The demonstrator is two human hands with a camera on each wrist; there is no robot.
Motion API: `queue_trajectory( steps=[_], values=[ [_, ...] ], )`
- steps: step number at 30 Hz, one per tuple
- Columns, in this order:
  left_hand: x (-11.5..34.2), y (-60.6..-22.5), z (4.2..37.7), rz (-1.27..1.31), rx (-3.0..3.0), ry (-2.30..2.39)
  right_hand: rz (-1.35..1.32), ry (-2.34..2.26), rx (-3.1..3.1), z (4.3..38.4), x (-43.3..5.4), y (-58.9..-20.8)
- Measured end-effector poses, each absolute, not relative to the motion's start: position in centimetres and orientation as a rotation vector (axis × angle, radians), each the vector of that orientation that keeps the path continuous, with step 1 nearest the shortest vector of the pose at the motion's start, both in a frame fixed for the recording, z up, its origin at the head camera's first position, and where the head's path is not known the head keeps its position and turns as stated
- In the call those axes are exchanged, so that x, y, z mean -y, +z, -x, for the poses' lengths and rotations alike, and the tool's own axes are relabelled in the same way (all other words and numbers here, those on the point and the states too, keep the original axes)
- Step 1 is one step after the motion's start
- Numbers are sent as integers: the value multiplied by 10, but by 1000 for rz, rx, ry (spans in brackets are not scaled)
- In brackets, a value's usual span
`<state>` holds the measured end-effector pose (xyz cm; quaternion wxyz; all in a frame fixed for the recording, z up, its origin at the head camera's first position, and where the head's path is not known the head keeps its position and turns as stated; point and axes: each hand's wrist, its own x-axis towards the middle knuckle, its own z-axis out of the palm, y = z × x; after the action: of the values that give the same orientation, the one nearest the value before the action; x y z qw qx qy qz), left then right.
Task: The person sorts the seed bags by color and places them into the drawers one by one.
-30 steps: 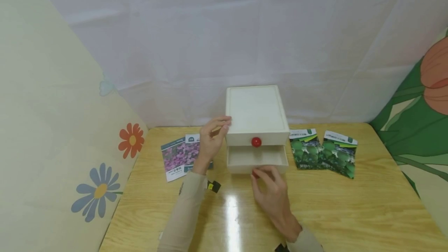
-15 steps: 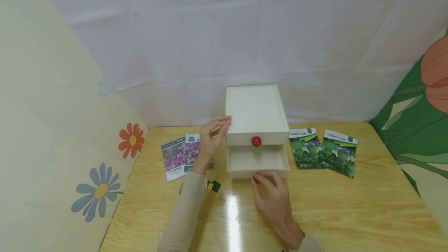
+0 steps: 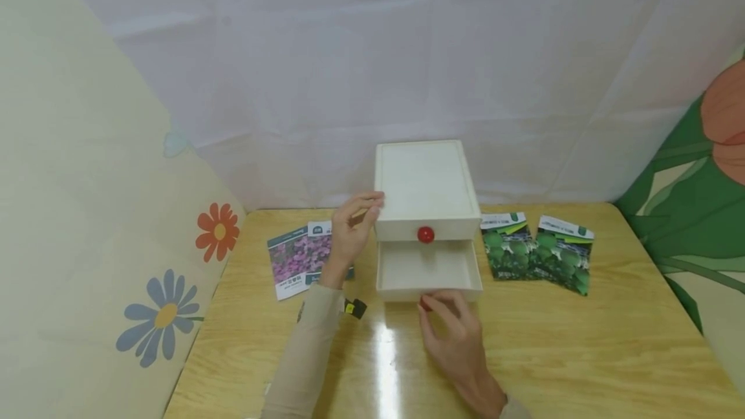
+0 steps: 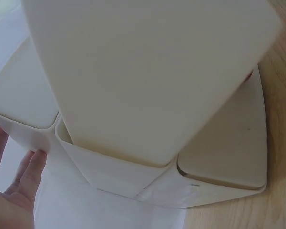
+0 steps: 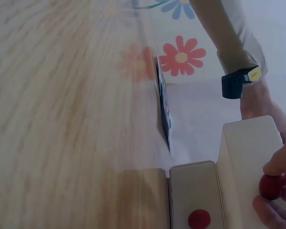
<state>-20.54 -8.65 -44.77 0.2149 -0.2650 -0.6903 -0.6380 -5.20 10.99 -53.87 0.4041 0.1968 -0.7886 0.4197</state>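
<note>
A white drawer cabinet (image 3: 425, 180) stands toward the back of the table. Its top drawer, with a red knob (image 3: 426, 235), is closed. Below it, a white drawer (image 3: 398, 295) is pulled well out, and no contents show inside. My right hand (image 3: 456, 341) pinches this drawer's red knob (image 5: 271, 187) between thumb and fingers. In the right wrist view, a lower drawer (image 5: 193, 183) with its own red knob (image 5: 199, 219) sits closed. My left hand (image 3: 351, 235) rests its fingertips against the cabinet's left side, near the top edge; the left wrist view shows its fingers (image 4: 31, 176) there too.
Purple-flowered seed packets (image 3: 291, 264) lie left of the cabinet, partly behind my left arm. Two green seed packets (image 3: 506, 251) lie to the right. A pale cloth (image 3: 349, 70) hangs close behind, above the wooden table (image 3: 582, 354).
The drawer has slid farther out toward me, with my right hand drawing back on its knob. My left hand and the cabinet have stayed in place.
</note>
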Motion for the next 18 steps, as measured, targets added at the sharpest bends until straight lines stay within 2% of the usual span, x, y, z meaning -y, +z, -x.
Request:
queue_trajectory(
  steps=[6, 18],
  values=[
    [88, -467, 218, 704, 1928, -1769, -539, 1046, 1913, 51, -110, -541],
    [89, -468, 219, 743, 1896, -1755, -526, 1022, 1927, 42, -110, -548]
  ],
)
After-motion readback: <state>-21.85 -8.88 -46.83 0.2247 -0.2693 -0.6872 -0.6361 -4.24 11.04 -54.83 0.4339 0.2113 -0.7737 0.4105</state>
